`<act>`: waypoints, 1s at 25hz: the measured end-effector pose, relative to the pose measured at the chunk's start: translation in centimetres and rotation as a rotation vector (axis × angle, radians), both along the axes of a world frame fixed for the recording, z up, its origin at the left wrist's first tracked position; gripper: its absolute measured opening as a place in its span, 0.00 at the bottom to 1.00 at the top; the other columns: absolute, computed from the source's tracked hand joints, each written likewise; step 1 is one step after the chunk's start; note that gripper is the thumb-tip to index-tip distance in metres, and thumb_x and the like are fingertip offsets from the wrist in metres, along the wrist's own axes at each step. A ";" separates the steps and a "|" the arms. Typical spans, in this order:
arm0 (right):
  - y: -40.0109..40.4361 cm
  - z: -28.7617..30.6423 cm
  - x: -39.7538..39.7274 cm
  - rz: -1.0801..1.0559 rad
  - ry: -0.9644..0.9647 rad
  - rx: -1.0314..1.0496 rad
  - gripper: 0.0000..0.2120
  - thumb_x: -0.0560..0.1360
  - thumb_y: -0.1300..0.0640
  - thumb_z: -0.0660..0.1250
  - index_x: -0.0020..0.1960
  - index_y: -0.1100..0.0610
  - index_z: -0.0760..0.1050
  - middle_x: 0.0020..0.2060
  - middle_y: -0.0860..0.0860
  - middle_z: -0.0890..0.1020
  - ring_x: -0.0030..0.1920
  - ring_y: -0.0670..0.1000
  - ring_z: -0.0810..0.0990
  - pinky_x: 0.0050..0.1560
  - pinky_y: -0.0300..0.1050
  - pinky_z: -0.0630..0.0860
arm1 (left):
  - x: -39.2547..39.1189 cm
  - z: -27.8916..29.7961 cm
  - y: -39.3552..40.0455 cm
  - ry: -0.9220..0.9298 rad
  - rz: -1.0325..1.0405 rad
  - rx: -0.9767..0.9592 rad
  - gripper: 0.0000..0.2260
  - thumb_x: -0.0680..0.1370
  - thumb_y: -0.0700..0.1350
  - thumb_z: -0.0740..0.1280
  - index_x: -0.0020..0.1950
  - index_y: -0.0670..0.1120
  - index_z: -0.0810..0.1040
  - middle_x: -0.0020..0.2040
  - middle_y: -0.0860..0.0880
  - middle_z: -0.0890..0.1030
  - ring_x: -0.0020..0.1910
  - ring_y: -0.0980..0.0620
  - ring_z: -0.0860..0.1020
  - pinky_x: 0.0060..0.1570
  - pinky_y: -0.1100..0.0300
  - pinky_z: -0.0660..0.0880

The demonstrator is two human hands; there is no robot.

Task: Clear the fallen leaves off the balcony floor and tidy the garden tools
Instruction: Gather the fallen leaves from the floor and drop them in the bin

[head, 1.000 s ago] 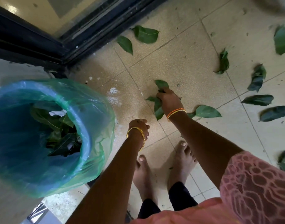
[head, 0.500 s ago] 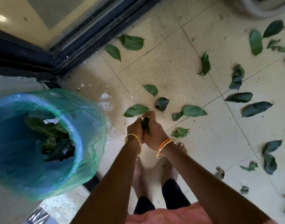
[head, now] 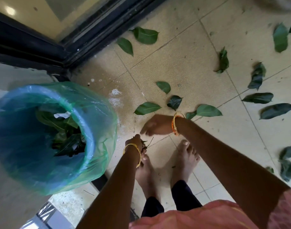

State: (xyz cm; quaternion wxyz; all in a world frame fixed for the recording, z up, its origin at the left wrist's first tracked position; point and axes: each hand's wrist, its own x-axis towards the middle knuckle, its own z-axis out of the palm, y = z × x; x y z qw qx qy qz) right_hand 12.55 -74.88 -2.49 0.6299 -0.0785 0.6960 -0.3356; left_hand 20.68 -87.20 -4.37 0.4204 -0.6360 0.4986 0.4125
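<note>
Left hand (head: pixel 138 143) closed on small leaf bits (head: pixel 145 143) beside lined blue bin (head: pixel 92 146). Right hand (head: pixel 155 125) blurred, seemingly open and empty, near fallen leaves (head: pixel 147 108) on tile floor (head: pixel 182 63).

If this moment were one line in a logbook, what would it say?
left hand: clutching picked-up leaves | right hand: open, empty, blurred | lined bin: partly filled with leaves | floor: many leaves remain
</note>
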 end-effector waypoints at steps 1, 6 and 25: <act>0.4 -1.0 -0.9 -0.094 0.143 0.043 0.12 0.77 0.60 0.63 0.58 0.57 0.79 0.59 0.54 0.78 0.61 0.53 0.75 0.52 0.33 0.71 | 0.2 -0.2 -0.6 -0.024 -0.016 -0.026 0.16 0.80 0.45 0.58 0.33 0.42 0.66 0.21 0.47 0.69 0.14 0.53 0.64 0.17 0.72 0.60; -0.8 -6.9 -0.4 0.096 0.731 0.235 0.24 0.73 0.57 0.68 0.68 0.56 0.68 0.65 0.60 0.68 0.64 0.61 0.68 0.58 0.56 0.74 | -1.1 -1.1 -1.3 -0.003 0.147 -0.061 0.11 0.78 0.49 0.64 0.47 0.42 0.70 0.34 0.44 0.72 0.21 0.52 0.73 0.20 0.66 0.72; 2.3 -10.3 -1.7 -0.422 0.957 0.261 0.08 0.71 0.69 0.66 0.47 0.64 0.82 0.44 0.62 0.80 0.45 0.64 0.79 0.42 0.52 0.76 | -8.2 -2.0 1.4 0.270 -0.033 0.213 0.12 0.83 0.44 0.49 0.60 0.50 0.70 0.47 0.48 0.78 0.14 0.59 0.60 0.19 0.75 0.56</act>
